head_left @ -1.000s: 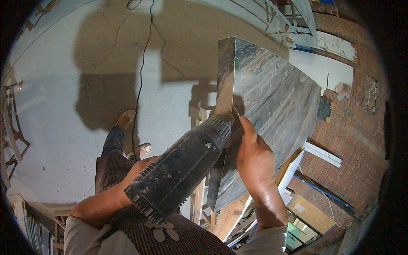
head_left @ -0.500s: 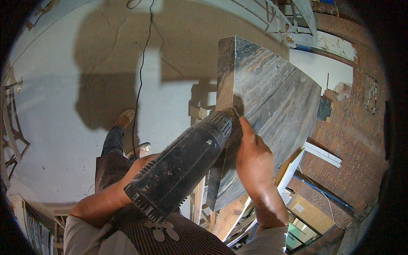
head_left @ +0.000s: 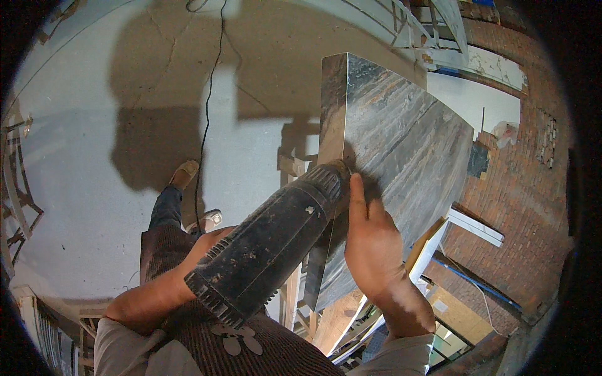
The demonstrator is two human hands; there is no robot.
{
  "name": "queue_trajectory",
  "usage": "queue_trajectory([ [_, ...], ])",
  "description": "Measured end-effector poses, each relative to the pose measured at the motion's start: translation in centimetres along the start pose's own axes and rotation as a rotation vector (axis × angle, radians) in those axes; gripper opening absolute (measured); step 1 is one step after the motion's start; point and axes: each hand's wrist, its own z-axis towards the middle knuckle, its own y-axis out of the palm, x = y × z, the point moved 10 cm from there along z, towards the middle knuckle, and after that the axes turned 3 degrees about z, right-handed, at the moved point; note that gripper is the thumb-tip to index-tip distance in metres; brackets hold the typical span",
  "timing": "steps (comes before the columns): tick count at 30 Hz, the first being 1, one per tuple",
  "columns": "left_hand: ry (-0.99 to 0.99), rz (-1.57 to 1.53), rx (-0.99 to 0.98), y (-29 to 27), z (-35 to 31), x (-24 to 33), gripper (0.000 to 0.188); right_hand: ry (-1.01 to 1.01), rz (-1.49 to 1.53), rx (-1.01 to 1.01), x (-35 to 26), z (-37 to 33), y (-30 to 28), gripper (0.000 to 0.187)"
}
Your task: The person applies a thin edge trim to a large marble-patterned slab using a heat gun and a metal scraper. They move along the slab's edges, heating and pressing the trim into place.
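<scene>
A dusty black heat gun (head_left: 263,241) slants across the middle, its nozzle close to the long edge of a slab with a grey marbled face (head_left: 407,131). My left hand (head_left: 212,243) carries the gun from behind. The gun's body hides most of its fingers. My right hand (head_left: 375,241) is over the marbled face beside the nozzle, index finger stretched toward the edge and the other fingers curled. Something thin shows at that fingertip, too small to name. The slab's narrow dark side (head_left: 332,106) faces left.
Wooden supports (head_left: 291,294) stand beneath the slab. A black cable (head_left: 210,106) runs over the grey floor (head_left: 251,163) past my shoes (head_left: 213,219). At the right lie a white panel (head_left: 476,100), a white bar (head_left: 476,227) and brick paving (head_left: 527,200). A metal frame (head_left: 439,31) stands at the far side.
My right hand has shifted slightly left and tilted, its fingertip now nearer the nozzle. The heat gun has moved a little to the right at its nozzle end. The slab has stayed put.
</scene>
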Motion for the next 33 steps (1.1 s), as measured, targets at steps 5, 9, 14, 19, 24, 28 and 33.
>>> queue_trajectory([
  [5,0.262,0.552,-0.128,3.0,-1.4,5.2,0.050,0.036,0.016,-0.028,0.1,-0.4,0.7,0.073],
  [9,0.319,0.695,-0.168,4.1,-2.0,6.2,0.050,0.084,0.113,-0.101,0.4,-0.5,1.1,0.077],
  [14,0.101,0.155,-0.082,0.9,-0.5,1.1,0.051,0.087,0.112,-0.106,0.5,-0.9,1.5,0.077],
  [19,0.122,0.366,-0.112,0.6,-0.9,0.1,0.050,0.075,0.095,-0.148,0.5,-1.9,1.9,0.072],
  [24,0.017,0.313,-0.088,0.6,-1.7,-0.5,0.050,0.089,0.140,-0.191,0.6,-2.6,2.6,0.073],
  [28,0.193,0.538,-0.154,1.9,-2.4,1.2,0.051,0.074,0.112,-0.202,0.6,-3.1,2.9,0.074],
  [33,0.081,0.393,-0.139,1.8,-2.6,0.4,0.052,0.078,0.125,-0.218,0.4,-3.6,3.1,0.074],
])
